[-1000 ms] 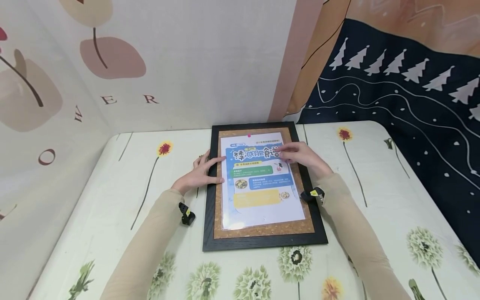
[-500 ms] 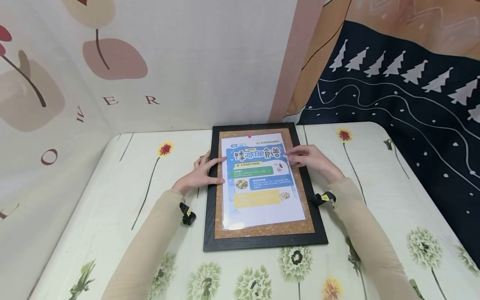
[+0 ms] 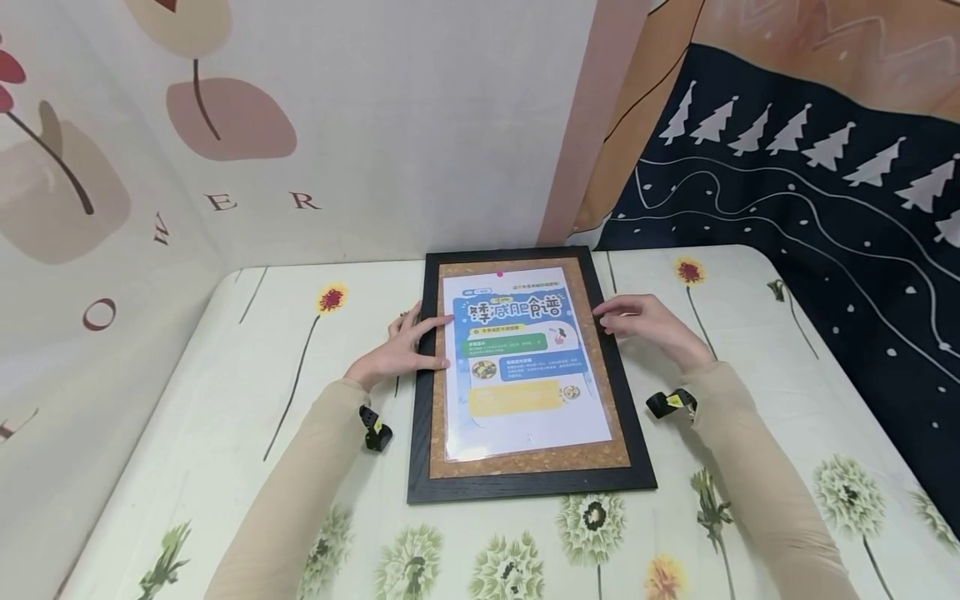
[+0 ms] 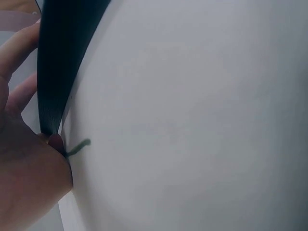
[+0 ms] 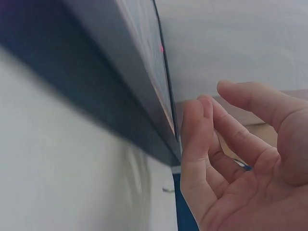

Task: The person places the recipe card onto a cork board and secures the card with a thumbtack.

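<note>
A printed poster (image 3: 532, 425) in a glossy clear cover lies on the cork board (image 3: 525, 463) inside a black frame (image 3: 517, 486). A pink pushpin (image 3: 500, 273) sits at the poster's top edge. My left hand (image 3: 393, 350) reaches over the frame's left side, thumb and index finger extended onto the poster's left edge; its other fingers are by the outer side. In the left wrist view that hand (image 4: 29, 159) touches the black frame side (image 4: 67, 53). My right hand (image 3: 645, 323) is at the frame's right side, fingers loosely bent; in the right wrist view the hand (image 5: 240, 159) holds nothing.
The table is covered with a floral cloth (image 3: 337, 525). A pale printed curtain (image 3: 412, 125) stands behind it, and a dark curtain with white trees (image 3: 750, 192) is at the right. Small black cameras are on both wrists, such as the right wrist camera (image 3: 670, 403).
My right hand has moved off the poster's upper right part, rightward to the frame's right side. The left hand, the frame and the poster stay in place.
</note>
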The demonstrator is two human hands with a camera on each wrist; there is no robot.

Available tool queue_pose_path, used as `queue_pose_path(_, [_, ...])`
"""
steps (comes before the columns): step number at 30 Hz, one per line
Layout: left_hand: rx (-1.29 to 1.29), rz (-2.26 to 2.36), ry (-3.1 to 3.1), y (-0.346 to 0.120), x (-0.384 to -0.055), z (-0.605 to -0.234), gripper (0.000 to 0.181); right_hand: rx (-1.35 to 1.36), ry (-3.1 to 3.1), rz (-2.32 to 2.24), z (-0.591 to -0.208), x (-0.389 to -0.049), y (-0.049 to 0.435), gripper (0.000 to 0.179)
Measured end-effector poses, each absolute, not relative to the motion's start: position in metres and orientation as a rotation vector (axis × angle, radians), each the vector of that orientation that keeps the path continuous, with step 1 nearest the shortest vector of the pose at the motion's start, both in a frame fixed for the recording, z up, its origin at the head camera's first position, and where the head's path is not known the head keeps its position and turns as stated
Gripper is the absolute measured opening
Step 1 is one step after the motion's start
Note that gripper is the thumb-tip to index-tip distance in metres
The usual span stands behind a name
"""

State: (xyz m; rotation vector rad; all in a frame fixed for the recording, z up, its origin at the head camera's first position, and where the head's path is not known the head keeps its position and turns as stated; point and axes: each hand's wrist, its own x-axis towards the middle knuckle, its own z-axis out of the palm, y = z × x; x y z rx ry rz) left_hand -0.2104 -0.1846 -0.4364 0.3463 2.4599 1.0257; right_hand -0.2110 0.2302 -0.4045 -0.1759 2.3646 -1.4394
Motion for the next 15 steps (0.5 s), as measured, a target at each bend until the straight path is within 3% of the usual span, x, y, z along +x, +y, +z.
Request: queue_pose_path(15, [0.345, 1.036, 2.460, -0.184, -0.211, -0.437, 0.079, -0.159, 2.497, -1.288, -0.398, -0.203, 0.271, 0.042])
